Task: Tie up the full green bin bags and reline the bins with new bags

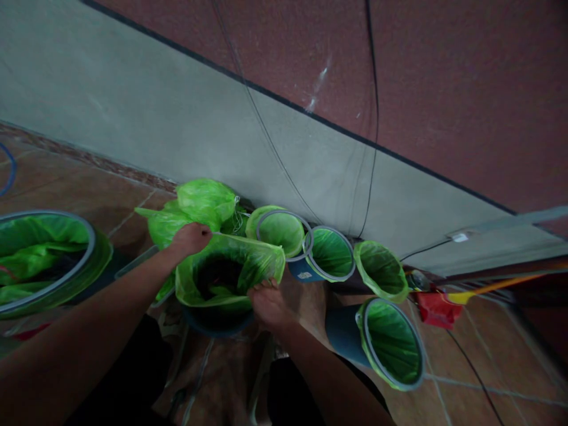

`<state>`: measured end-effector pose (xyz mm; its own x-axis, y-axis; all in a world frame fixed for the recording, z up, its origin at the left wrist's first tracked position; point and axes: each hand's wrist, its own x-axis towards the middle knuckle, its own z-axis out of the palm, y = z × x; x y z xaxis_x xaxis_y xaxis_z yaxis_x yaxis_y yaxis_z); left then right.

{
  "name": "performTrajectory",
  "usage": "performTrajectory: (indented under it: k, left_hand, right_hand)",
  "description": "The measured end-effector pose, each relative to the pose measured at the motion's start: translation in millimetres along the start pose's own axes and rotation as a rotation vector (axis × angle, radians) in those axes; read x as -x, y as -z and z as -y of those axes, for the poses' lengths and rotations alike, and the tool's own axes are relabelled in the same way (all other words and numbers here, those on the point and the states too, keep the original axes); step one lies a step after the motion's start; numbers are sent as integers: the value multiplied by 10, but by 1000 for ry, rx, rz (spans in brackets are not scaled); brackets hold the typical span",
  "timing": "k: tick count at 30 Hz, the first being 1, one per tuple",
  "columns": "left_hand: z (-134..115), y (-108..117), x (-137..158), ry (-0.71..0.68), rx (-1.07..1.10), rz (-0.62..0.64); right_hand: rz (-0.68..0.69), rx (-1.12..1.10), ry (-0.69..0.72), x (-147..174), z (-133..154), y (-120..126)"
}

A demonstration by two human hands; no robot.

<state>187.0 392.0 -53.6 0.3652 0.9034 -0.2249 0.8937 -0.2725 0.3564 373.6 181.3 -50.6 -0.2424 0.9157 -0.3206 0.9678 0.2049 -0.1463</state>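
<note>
A green plastic bag (265, 260) lines a dark blue bin (217, 322) in front of me, its mouth pulled wide. My left hand (191, 238) is closed on the bag's far left edge. At the near right edge, my right hand (268, 302) pinches the same bag. Dark contents (217, 277) show inside, too dim to make out. Just beyond my left hand rest filled green bags (206, 204), one with white ties.
A large lined bin (95, 254) stands at left. Along the wall are several lined bins, including one with a grey rim ring (310, 245). Another bin (350, 334) leans at right. A red dustpan (437, 309) and cables lie beyond it.
</note>
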Motion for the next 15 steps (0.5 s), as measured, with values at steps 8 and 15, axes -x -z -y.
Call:
performTrajectory:
  k: [8,15]
  left_hand:
    - [-179,185,58,-20,419,-60]
    - [-618,488,420,-239,1197,66]
  right_hand:
    - [-409,-457,-98,-16,-34,166]
    - [-628,-1496,-33,-2,65,481]
